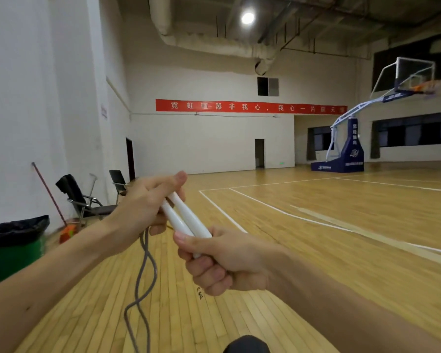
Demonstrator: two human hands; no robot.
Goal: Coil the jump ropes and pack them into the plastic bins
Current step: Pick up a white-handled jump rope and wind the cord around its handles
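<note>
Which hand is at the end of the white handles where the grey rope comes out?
The left hand: the grey rope hangs from just beneath it. The right hand grips the white handles at the opposite, rope-free end.

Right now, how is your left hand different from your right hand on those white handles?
The left hand holds the white handles at their upper end, one finger stretched out; the right hand grips their lower end, fingers curled tight. The grey rope hangs under the left hand, not the right hand. Both hold the same two handles.
</note>
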